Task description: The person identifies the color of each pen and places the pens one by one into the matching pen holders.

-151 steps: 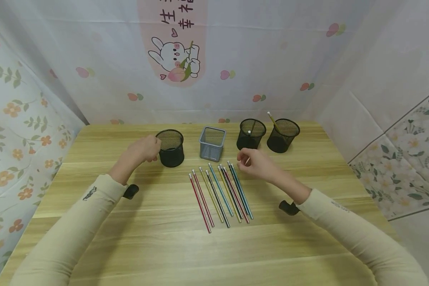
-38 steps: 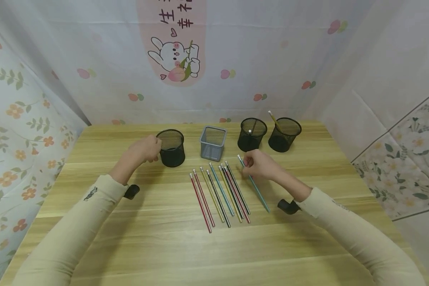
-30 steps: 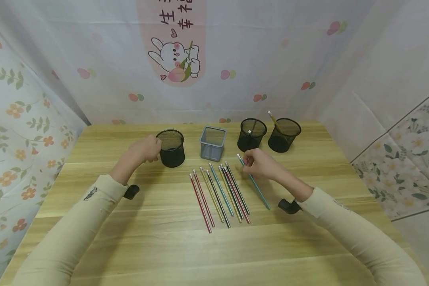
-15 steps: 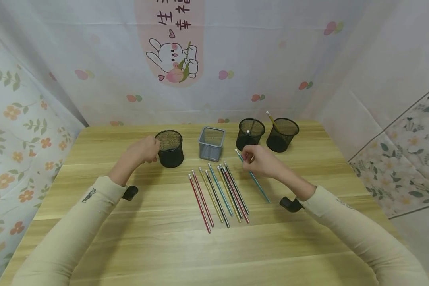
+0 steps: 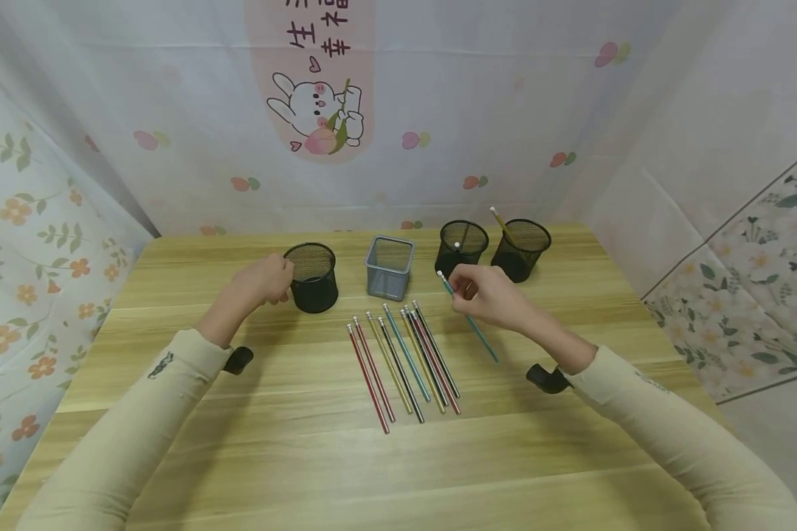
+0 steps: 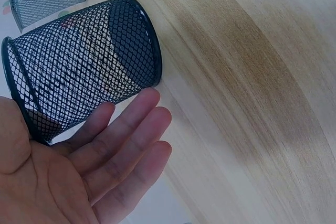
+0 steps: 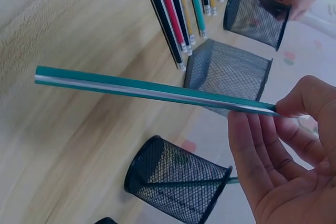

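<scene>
My right hand (image 5: 494,295) pinches a teal pencil (image 7: 157,92) near its white eraser end, between thumb and fingertips. The pencil slants over the table, its plain end toward the lower right in the head view. Just beyond that hand stands a round black mesh pen cup (image 7: 178,182) with one pencil inside, partly covered by the hand in the head view. At the left, my left hand (image 6: 110,166) lies alongside another round black mesh pen cup (image 6: 79,66), its fingers loosely extended by the wall. That cup (image 5: 315,295) holds no pencil; the left thumb is mostly hidden.
A square grey mesh pen cup (image 5: 388,284) stands between the two round ones. Farther right, a third black mesh cup (image 5: 518,267) holds a yellow pencil (image 5: 502,225). Several red, gold, black and blue pencils (image 5: 408,354) lie side by side mid-table (image 5: 305,457). A printed curtain hangs behind.
My right hand has taken the teal pencil from the right end of the row, shifted it right, then raised it toward the cups. My left hand has stayed beside its cup.
</scene>
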Tool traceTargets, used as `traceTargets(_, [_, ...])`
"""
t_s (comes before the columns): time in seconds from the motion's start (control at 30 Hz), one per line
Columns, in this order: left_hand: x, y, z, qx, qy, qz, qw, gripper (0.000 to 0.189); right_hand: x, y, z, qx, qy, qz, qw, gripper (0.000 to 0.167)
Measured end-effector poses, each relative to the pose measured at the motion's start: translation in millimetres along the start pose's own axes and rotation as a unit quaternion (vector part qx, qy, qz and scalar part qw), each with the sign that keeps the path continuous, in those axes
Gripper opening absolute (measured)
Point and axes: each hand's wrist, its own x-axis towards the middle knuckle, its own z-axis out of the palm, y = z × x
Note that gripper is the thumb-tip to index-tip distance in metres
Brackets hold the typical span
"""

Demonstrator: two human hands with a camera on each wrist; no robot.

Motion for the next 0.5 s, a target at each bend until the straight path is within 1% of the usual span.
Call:
traceTargets(0.17, [0.9, -0.9, 0.2, 0.000, 0.000, 0.002, 1.0000, 0.054, -2.7, 0, -6, 0.003, 0.011, 0.001, 0.9999, 0.008])
traceTargets(0.3, [0.7, -0.7, 0.2, -0.001, 0.001, 0.000, 1.0000, 0.055, -4.9, 1, -10, 0.001, 0.027, -0.014, 0.9995, 0.008])
traceTargets(0.5, [-0.9, 0.4, 0.6, 0.004, 0.001, 0.001, 1.0000, 0.054, -8.1, -1, -22, 0.000, 0.056, -0.028, 0.9981, 0.011])
